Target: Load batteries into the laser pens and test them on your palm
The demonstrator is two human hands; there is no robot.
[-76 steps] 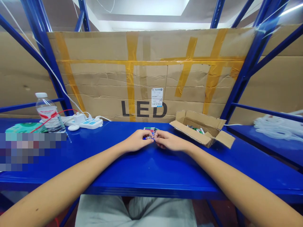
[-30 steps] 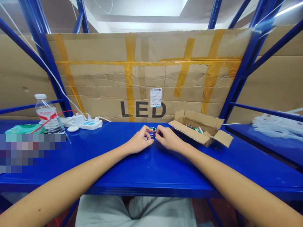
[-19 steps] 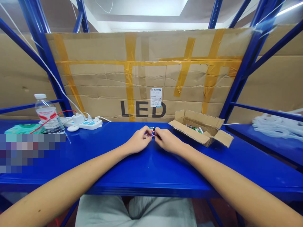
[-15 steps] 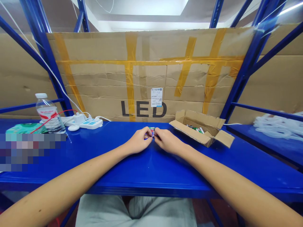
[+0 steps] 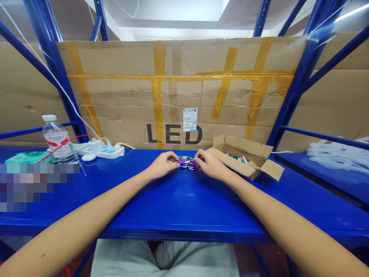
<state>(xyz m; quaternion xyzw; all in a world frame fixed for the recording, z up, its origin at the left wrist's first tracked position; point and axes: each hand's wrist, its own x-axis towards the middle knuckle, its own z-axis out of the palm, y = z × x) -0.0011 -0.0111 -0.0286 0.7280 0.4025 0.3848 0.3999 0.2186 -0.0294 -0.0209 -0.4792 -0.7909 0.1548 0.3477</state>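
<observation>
A small bunch of colourful pens (image 5: 187, 163), with green, red and blue barrels and shiny metal parts, lies crosswise on the blue table between my hands, its ends uneven. My left hand (image 5: 165, 164) is at the left ends, with thumb and curled fingers apart and the thumb tip against the pens. Beside the right ends is my right hand (image 5: 210, 163), fingers bent and loosely parted. Whether its fingertips touch a pen is hard to make out.
An open cardboard box (image 5: 242, 156) with several small pen-like items stands to the right. At the left are a water bottle (image 5: 59, 140), a power strip (image 5: 111, 151), a white mouse-like object (image 5: 88, 157) and a green packet (image 5: 29, 157). A large carton (image 5: 129, 100) closes off the back.
My hands have moved apart from the bunch, exposing more of the pens. The pens, evenly packed between my fingers before, now lie looser and spread lengthwise.
</observation>
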